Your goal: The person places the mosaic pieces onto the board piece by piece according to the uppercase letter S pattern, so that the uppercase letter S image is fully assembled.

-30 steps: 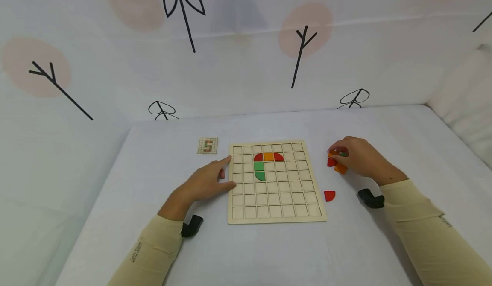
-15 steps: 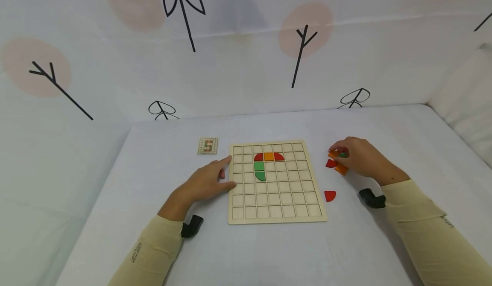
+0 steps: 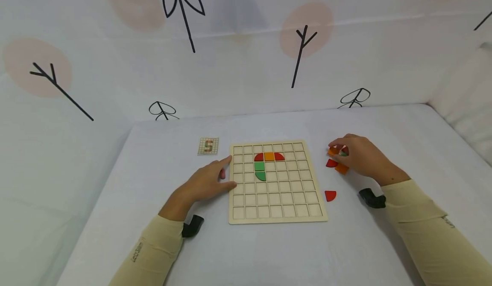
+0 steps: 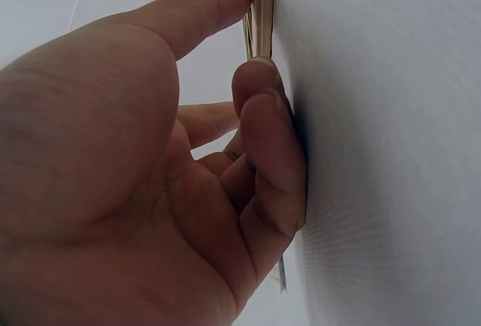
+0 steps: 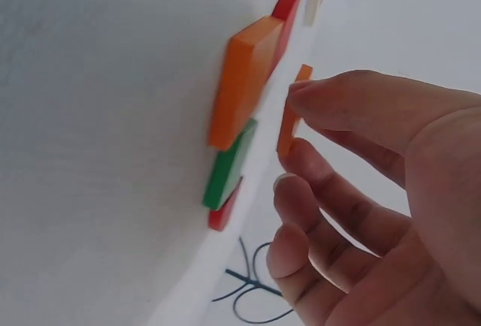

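Printed drapes (image 3: pixel 238 77) behind a white-covered table (image 3: pixel 269 252) suggest a curtained-off booth.

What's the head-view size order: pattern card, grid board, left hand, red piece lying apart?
Largest to smallest, as they look:
1. grid board
2. left hand
3. pattern card
4. red piece

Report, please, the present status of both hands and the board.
Left hand touching left edge of grid board. Right hand pinching orange piece. Loose red piece right of board, no obstruction seen.
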The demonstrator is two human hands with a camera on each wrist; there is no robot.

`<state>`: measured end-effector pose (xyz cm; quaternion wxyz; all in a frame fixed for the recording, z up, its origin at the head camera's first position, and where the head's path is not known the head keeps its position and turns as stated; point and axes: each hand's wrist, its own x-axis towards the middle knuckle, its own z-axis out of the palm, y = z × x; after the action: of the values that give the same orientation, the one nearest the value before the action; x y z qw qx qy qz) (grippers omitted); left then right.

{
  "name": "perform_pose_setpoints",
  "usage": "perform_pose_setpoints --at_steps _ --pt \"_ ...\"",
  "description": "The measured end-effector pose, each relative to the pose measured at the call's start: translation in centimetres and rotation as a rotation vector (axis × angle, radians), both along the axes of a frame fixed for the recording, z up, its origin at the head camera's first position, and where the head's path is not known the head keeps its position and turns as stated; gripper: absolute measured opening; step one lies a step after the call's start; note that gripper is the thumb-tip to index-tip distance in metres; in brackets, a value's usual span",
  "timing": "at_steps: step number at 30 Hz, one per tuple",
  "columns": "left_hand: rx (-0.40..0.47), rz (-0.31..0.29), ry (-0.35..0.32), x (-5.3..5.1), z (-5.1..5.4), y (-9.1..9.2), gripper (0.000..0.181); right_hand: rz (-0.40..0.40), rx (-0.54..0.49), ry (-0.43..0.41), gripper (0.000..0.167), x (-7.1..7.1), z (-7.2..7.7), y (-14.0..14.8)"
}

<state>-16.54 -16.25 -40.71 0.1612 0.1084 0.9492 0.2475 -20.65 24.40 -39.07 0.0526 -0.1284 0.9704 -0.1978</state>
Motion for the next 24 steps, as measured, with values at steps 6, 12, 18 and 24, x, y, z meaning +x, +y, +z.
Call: perform_pose_setpoints --at_steps 6,12,18,24 --pt "0.013 0.004 -0.012 0.0 0.0 0.0 0.086 0.004 -0.027 0.017 0.045 0.4 1.0 -1.2" --pt "0.015 0.009 -0.007 0.1 0.1 0.2 0.085 0.052 -0.070 0.079 0.043 0.8 2.3 -2.8" --pt "0.010 0.013 -0.003 0.0 0.2 0.2 0.086 0.086 -0.094 0.097 0.042 0.9 3.2 -4.9" --pt "0.008 0.022 -0.005 0.1 0.4 0.1 0.085 0.134 -0.175 0.173 0.039 1.3 3.4 -7.6"
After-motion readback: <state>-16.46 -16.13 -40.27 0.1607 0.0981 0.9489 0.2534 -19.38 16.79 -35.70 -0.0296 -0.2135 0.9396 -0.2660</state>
